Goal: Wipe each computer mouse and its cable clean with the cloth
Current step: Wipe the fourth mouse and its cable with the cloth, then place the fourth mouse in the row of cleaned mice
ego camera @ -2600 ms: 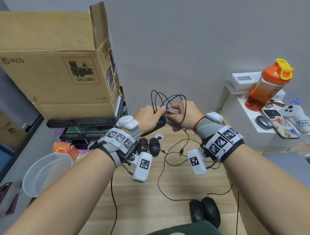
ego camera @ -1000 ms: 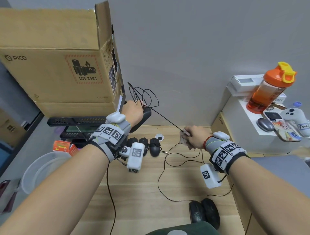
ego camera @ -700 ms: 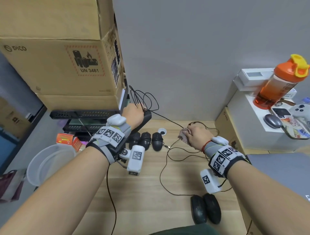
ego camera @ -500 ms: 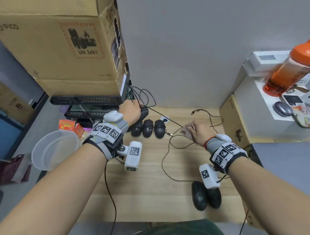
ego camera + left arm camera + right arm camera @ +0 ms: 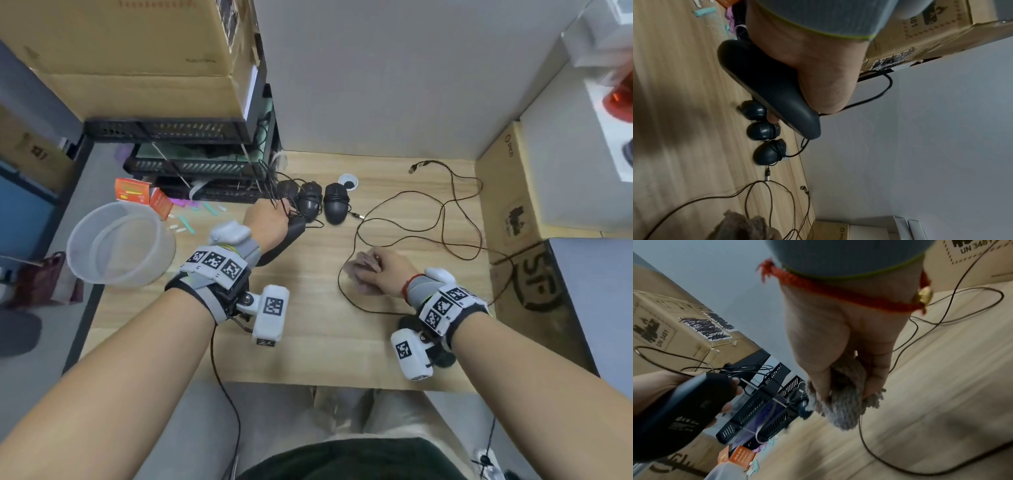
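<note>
My left hand [image 5: 274, 219] grips a black mouse [image 5: 286, 240] just above the desk, with loops of its cable [image 5: 270, 186] bunched in the fingers; the left wrist view shows the mouse [image 5: 772, 91] under my palm. My right hand [image 5: 380, 267] clutches the grey-pink cloth [image 5: 359, 274] low over the wooden desk [image 5: 308, 342], thumb and fingers curled into the cloth [image 5: 844, 395]. A thin black cable [image 5: 445, 219] sprawls beside it and passes right by the cloth; whether the cloth still pinches it is unclear. Three black mice [image 5: 335, 204] lie in a row at the back.
Black mesh trays [image 5: 191, 164] under a cardboard box [image 5: 137, 51] stand at the back left. A clear plastic basin [image 5: 116, 243] sits off the desk's left edge. Dark mice [image 5: 442, 358] lie half hidden under my right wrist. Another carton [image 5: 510, 192] flanks the right side.
Both hands have dropped from chest height to the desk. The right hand ran the cloth along the cable away from the mouse. The left hand lowered the mouse toward the back row.
</note>
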Available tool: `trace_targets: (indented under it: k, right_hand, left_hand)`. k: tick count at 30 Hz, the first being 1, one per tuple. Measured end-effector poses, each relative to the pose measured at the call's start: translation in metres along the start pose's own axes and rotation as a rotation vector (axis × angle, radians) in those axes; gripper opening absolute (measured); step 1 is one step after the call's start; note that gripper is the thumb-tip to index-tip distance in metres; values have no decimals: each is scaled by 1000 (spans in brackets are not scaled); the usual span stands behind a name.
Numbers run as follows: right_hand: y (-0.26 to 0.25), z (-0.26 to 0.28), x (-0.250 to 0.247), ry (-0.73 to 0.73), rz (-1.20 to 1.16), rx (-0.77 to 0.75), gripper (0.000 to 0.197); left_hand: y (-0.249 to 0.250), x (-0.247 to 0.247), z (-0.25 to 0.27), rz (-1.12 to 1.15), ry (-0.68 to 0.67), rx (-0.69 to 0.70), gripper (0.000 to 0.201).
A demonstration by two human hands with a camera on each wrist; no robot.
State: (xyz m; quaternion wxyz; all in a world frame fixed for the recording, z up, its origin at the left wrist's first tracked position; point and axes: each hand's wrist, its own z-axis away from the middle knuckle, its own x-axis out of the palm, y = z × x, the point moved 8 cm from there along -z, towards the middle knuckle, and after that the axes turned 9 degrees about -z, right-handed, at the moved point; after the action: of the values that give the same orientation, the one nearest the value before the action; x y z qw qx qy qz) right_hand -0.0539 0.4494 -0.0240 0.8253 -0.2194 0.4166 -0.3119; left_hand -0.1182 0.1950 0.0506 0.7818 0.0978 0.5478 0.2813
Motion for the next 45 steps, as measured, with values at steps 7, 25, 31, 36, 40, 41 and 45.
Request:
trace_targets:
  k: [7, 25, 31, 36, 40, 41, 45]
  right_hand:
    - [1, 6, 21, -122, 20, 1, 69]
    - [-111, 25, -115, 247, -170, -207, 18]
    - [-152, 43, -146, 411, -203, -338, 42]
    - [-175, 54, -163, 498, -181, -538, 36]
    - [-196, 70, -177, 580, -198, -678, 68]
    - [-198, 75, -185, 615, -232, -664, 69]
    - [-171, 78, -218, 776, -530, -451, 53]
  left_hand:
    - [10, 16, 28, -20, -75, 84, 43]
    - [87, -24, 37, 71, -113, 269, 58]
    - [113, -54, 43, 48, -79, 357, 53]
    - [131, -83, 52, 121, -45, 467, 45]
    - [144, -101, 56, 132, -40, 552, 30]
    - [146, -106, 57, 133, -26, 565, 28]
    - [152, -120, 62, 156, -16, 610, 25]
